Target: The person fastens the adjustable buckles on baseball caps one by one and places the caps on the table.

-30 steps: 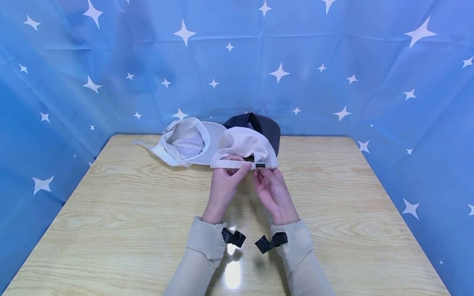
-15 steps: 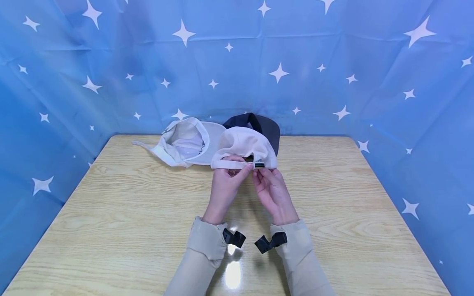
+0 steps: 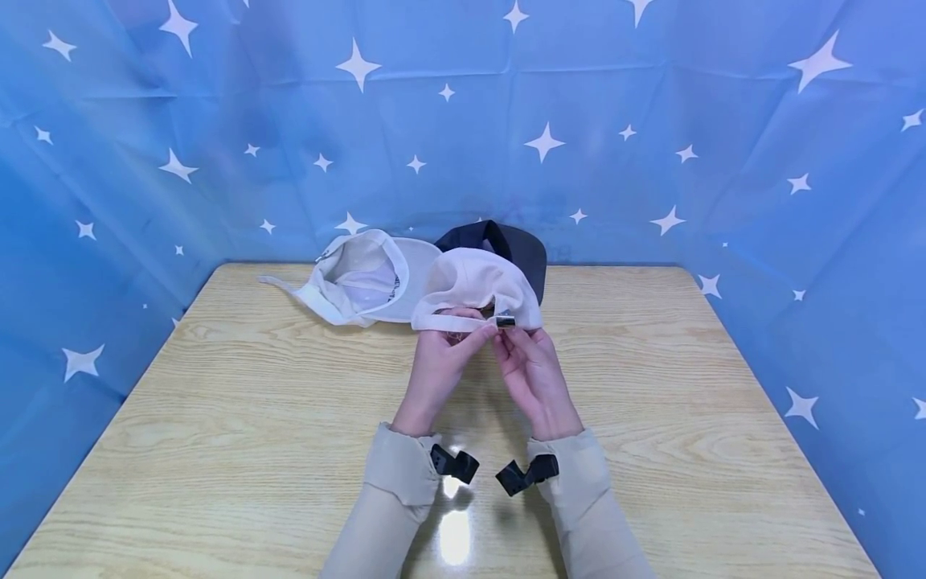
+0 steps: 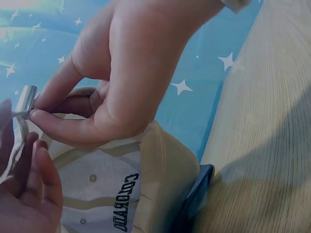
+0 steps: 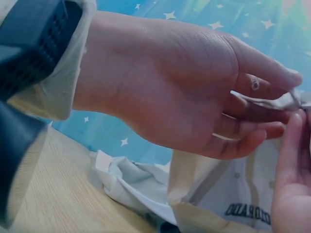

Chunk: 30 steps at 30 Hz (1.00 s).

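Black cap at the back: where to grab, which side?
Probably the brim of the black cap, at its outer edge, coming from the person's right: it juts past the cream cap, which covers part of the rest.

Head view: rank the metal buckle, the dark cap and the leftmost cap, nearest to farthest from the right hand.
1. Metal buckle, just ahead of the right hand.
2. Dark cap, beyond the held cap.
3. Leftmost cap, off to the left.

From my remote feed I see both sleeved forearms (image 3: 379,523) extended forward, converging. The left hand (image 3: 437,362) pinches thumb to finger; just beside it, the right hand (image 3: 535,378) pinches too, lower fingers (image 5: 238,147) loosely curled.
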Motion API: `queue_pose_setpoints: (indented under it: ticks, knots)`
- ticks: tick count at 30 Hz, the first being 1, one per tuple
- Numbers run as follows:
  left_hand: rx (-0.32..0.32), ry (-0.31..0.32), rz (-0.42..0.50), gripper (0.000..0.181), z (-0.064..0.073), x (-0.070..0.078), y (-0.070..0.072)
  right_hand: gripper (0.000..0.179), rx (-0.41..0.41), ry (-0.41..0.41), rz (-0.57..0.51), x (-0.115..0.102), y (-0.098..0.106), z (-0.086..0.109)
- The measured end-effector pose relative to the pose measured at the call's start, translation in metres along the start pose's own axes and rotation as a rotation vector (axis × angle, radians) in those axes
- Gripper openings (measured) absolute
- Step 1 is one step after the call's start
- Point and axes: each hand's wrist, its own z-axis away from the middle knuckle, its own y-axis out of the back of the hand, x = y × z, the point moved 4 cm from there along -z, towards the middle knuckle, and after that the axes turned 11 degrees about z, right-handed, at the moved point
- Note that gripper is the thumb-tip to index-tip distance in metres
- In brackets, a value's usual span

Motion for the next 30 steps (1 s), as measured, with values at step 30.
queue_pose_setpoints:
  ticks: [30]
  knots:
    - [0.029, -0.003, 0.040, 0.020, -0.0022, -0.0018, 0.0009, 0.017, 0.012, -0.012, 0.002, 0.0007, 0.0021, -0.0011]
